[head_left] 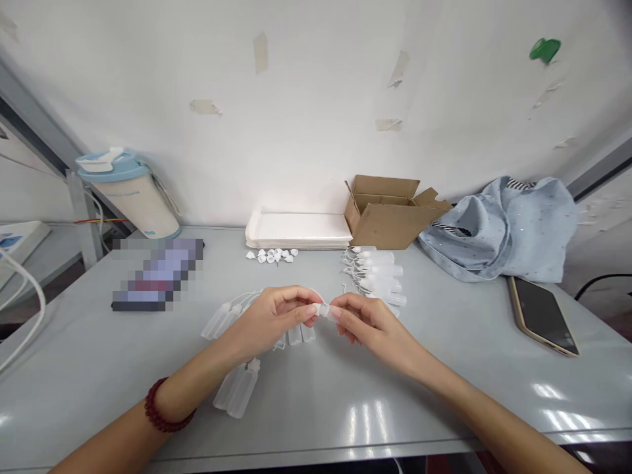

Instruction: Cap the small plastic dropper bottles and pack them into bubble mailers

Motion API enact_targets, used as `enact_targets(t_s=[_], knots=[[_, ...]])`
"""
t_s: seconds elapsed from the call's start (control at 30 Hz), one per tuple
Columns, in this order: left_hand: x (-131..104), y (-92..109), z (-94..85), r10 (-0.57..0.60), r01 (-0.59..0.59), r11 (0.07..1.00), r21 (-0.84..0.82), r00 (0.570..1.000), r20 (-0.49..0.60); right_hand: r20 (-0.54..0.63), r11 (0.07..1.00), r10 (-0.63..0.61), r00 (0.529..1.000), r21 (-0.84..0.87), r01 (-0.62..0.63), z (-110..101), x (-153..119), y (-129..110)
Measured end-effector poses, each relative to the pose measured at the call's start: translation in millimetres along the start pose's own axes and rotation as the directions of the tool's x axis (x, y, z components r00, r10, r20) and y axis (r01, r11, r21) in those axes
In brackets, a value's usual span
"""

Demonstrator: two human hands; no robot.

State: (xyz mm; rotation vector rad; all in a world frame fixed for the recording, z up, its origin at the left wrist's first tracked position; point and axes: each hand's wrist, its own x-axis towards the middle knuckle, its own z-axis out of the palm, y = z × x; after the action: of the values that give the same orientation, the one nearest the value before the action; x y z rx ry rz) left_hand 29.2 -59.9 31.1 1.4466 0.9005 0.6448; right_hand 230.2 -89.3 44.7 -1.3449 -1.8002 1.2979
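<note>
In the middle of the head view my hands meet over the table, fingertips pinched. My left hand [276,313] is closed on one end of a small white cap [320,309]. My right hand [370,319] is closed on a small translucent plastic bottle [332,312] joined to that cap; fingers hide most of the bottle. A thin white cord loops above them. Similar bottles [237,392] lie below and left of my left hand, some partly covered by it. More bottles with corded caps [382,270] lie in a row beyond my right hand.
Loose white caps [271,255] lie before a stack of white trays [301,230]. An open cardboard box [390,224], a blue cloth bag [503,230] and a phone [543,316] are on the right. A tumbler [135,194] and a pixelated item [158,273] are on the left.
</note>
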Motion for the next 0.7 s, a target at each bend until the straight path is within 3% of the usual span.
enact_targets(t_s=[0.23,0.47,0.57,0.7], knots=[[2,1,5.5,-0.064,0.065,0.998,0.011,0.997,-0.033,-0.003,0.994,-0.040,0.999,-0.105,0.039,5,0,5],[-1,3,5.6,-0.123,0.120,0.991,0.055,0.991,0.051,-0.021,0.986,-0.106,0.994,-0.131,0.102,7,0,6],[-3,2,7.6,-0.054,0.049,0.990,0.135,0.998,0.032,-0.005,0.989,-0.093,0.996,-0.112,0.092,6,1,6],[-5,-3,12.4,0.160,-0.130,0.947,0.293,0.984,-0.080,0.010,1.000,-0.015,1.000,-0.024,0.015,4,3,7]])
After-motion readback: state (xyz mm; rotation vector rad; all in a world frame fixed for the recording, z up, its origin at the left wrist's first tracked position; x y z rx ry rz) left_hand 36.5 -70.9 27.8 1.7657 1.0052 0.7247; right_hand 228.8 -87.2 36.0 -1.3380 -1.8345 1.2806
